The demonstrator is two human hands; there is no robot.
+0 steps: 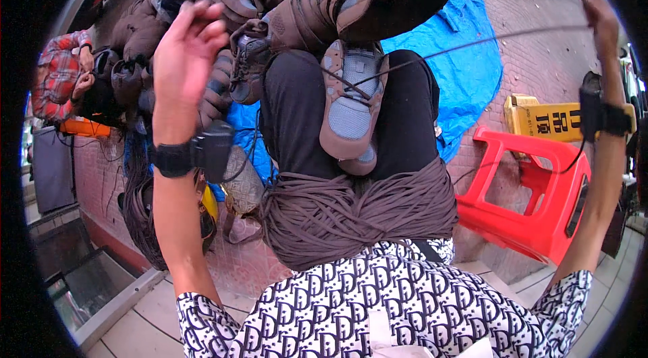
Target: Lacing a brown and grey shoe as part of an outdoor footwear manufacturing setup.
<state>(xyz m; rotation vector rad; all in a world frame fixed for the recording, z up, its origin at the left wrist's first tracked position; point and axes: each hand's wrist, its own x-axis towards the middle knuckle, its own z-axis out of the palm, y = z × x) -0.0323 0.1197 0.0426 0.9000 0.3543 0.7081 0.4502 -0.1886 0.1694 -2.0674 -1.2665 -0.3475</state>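
Note:
A brown and grey shoe (349, 123) rests between my knees, its toe toward me. A dark shoelace (476, 45) crosses its tongue and stretches taut to the far right. There my right hand (600, 17), raised and partly blurred, is closed on the lace. My left hand (187, 54) is lifted beside the pile of shoes at the left, its fingers loosely bent and apart, with nothing visible in them. A thick bundle of brown laces (358, 213) lies across my lap. Above the shoe, another shoe (398, 0) shows its dark sole.
Many brown shoes (297, 20) are heaped ahead, on a blue tarp (469, 54). To my right stand a red plastic stool (482, 186) and a yellow box (547, 118). More laces (145, 202) hang at the left. A person in a red checked shirt (57, 78) works at far left.

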